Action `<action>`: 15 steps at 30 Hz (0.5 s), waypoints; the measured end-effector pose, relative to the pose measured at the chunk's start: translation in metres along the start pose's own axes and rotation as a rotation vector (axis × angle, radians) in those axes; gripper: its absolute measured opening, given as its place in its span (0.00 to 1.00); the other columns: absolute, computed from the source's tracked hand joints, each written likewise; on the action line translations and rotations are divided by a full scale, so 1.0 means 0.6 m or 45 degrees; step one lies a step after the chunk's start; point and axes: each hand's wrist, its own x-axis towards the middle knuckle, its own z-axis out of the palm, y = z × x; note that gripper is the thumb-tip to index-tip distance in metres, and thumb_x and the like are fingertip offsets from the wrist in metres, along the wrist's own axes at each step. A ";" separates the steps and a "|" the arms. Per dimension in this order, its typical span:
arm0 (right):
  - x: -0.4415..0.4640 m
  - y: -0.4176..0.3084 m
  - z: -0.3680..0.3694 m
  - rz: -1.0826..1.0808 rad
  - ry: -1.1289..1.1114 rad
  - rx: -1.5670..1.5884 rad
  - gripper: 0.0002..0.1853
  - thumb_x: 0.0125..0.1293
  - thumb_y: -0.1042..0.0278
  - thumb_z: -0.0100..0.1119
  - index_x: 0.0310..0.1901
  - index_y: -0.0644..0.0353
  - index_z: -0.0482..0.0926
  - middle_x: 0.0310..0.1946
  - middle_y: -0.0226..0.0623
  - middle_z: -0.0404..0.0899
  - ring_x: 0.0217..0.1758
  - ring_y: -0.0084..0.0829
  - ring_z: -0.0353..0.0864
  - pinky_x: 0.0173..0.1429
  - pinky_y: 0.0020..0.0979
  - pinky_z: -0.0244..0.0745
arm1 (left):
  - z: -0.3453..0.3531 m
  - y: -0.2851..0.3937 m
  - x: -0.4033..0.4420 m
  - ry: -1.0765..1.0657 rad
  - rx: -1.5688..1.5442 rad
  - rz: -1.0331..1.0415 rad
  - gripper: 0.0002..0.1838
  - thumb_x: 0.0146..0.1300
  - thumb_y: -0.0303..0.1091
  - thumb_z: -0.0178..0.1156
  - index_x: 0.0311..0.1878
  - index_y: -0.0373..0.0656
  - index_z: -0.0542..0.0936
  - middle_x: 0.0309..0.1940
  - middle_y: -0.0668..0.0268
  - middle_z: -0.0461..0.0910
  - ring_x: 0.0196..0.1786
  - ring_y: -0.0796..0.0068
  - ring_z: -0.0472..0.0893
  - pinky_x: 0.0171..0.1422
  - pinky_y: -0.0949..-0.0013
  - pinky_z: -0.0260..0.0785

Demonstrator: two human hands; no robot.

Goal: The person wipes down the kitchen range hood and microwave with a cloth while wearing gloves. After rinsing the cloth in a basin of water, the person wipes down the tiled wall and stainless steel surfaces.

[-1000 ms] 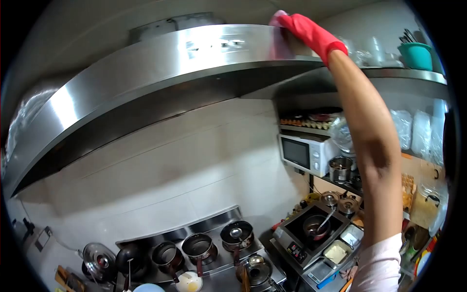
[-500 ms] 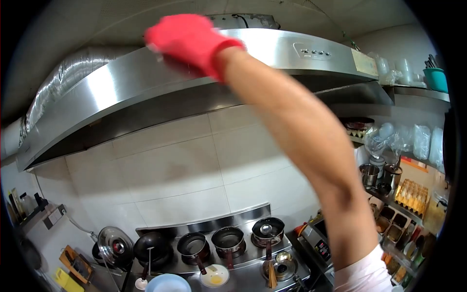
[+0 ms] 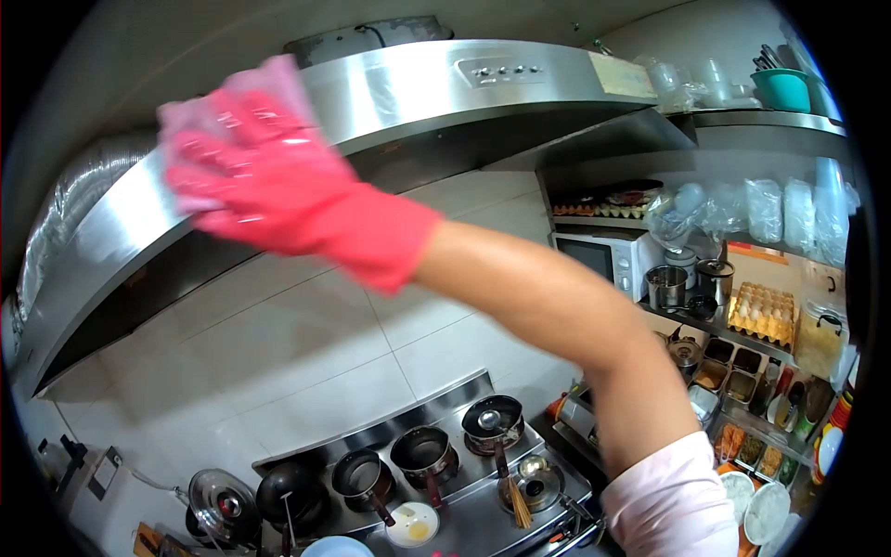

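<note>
The right hand (image 3: 243,165), in a red rubber glove (image 3: 320,204), holds a pink cloth (image 3: 281,85) under spread fingers, on the front of the range hood (image 3: 399,93) at its left part (hand and cloth are slightly blurred). Buttons (image 3: 506,71) sit toward the hood's right end. Below the hood, dark pans (image 3: 422,450) stand in a row on the stove (image 3: 475,485). A silvery duct (image 3: 97,181) runs beside the hood's left end; right of the hood is a teal tub (image 3: 780,91).

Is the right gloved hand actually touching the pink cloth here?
Touching. The head view shows the right hand's gloved fingers lying across the pink cloth, with no gap.
</note>
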 end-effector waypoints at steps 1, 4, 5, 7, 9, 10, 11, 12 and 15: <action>-0.048 0.044 -0.016 -0.060 0.065 0.034 0.30 0.66 0.43 0.61 0.68 0.43 0.75 0.71 0.36 0.72 0.78 0.57 0.63 0.82 0.61 0.52 | -0.004 -0.008 0.005 -0.033 -0.001 0.002 0.47 0.75 0.74 0.30 0.86 0.54 0.46 0.85 0.56 0.50 0.79 0.49 0.64 0.81 0.39 0.60; -0.146 0.137 -0.128 -0.060 -0.094 -0.155 0.36 0.66 0.46 0.64 0.75 0.41 0.70 0.74 0.36 0.70 0.77 0.55 0.67 0.80 0.57 0.59 | -0.018 -0.033 0.039 -0.623 -0.429 0.103 0.47 0.75 0.74 0.29 0.86 0.54 0.46 0.85 0.57 0.51 0.79 0.50 0.64 0.80 0.39 0.61; -0.176 0.171 -0.160 -0.049 -0.177 -0.237 0.38 0.66 0.47 0.65 0.77 0.41 0.68 0.75 0.36 0.68 0.77 0.52 0.67 0.81 0.56 0.60 | -0.016 -0.038 0.048 -0.832 -0.566 0.076 0.47 0.75 0.75 0.29 0.86 0.54 0.46 0.85 0.57 0.51 0.79 0.50 0.65 0.80 0.39 0.61; -0.221 0.221 -0.227 -0.002 -0.277 -0.391 0.40 0.66 0.50 0.66 0.79 0.41 0.66 0.78 0.37 0.66 0.78 0.50 0.67 0.81 0.52 0.60 | -0.006 -0.049 0.062 -0.880 -0.557 0.039 0.47 0.75 0.75 0.29 0.86 0.54 0.46 0.85 0.57 0.51 0.79 0.50 0.65 0.80 0.39 0.61; -0.281 0.289 -0.274 -0.045 -0.304 -0.577 0.40 0.66 0.53 0.66 0.80 0.41 0.65 0.80 0.36 0.64 0.79 0.49 0.66 0.82 0.49 0.60 | 0.011 -0.052 0.055 -0.268 -0.110 -0.031 0.47 0.75 0.74 0.32 0.86 0.54 0.47 0.84 0.54 0.53 0.79 0.50 0.65 0.79 0.41 0.64; -0.307 0.322 -0.304 0.013 -0.314 -0.542 0.39 0.67 0.56 0.65 0.80 0.41 0.66 0.80 0.36 0.64 0.79 0.50 0.66 0.82 0.49 0.61 | 0.019 -0.053 0.056 0.038 0.114 -0.064 0.46 0.75 0.74 0.33 0.86 0.54 0.48 0.84 0.53 0.54 0.79 0.50 0.66 0.78 0.41 0.65; -0.332 0.356 -0.334 0.070 -0.323 -0.507 0.38 0.67 0.58 0.65 0.80 0.40 0.66 0.80 0.36 0.65 0.80 0.51 0.65 0.81 0.50 0.61 | 0.024 -0.056 0.062 0.002 0.040 -0.049 0.47 0.75 0.74 0.35 0.86 0.54 0.48 0.83 0.52 0.55 0.79 0.50 0.66 0.77 0.42 0.67; -0.353 0.390 -0.359 0.153 -0.245 -0.536 0.37 0.68 0.59 0.63 0.79 0.39 0.67 0.79 0.37 0.65 0.80 0.50 0.65 0.81 0.49 0.62 | 0.016 -0.065 0.067 -0.033 -0.034 -0.036 0.47 0.75 0.74 0.36 0.86 0.54 0.48 0.83 0.51 0.56 0.78 0.50 0.67 0.77 0.43 0.68; -0.432 0.481 -0.439 0.616 -0.127 -0.497 0.33 0.71 0.64 0.59 0.78 0.38 0.69 0.77 0.38 0.68 0.80 0.49 0.66 0.80 0.47 0.64 | 0.022 -0.097 0.069 0.023 -0.105 -0.051 0.48 0.74 0.75 0.36 0.86 0.54 0.49 0.82 0.51 0.58 0.78 0.50 0.68 0.74 0.45 0.72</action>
